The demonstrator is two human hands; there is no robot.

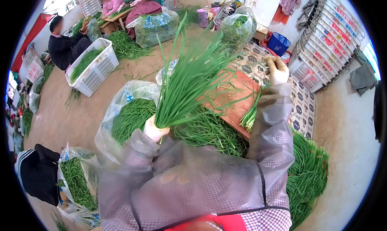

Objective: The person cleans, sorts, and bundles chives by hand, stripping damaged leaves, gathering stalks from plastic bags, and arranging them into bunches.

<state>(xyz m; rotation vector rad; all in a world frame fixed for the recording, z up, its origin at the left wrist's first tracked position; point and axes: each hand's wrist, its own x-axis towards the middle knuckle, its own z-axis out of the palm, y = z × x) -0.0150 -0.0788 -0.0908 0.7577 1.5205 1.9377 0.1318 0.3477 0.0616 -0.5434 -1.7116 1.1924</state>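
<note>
My left hand (155, 130), in a pale glove, is closed round the lower end of a large bunch of chives (183, 86). The long green leaves fan upward and to the right, blurred at the tips. My right hand (277, 71), also gloved, is raised beyond the far right side of a reddish board (249, 86). Its fingers are curled together, and what they hold, if anything, cannot be made out. A small bundle of chives (251, 115) lies on the board's right side, partly behind my right sleeve. Loose chives (209, 130) are heaped before my lap.
An open plastic bag (107, 128) of chives sits left, another bag (89, 172) lower left. Stacked chives (308, 178) lie at my right. A white crate (98, 75) stands near a seated person (64, 45); others work behind. White crates (328, 41) and a blue basket (278, 43) are right.
</note>
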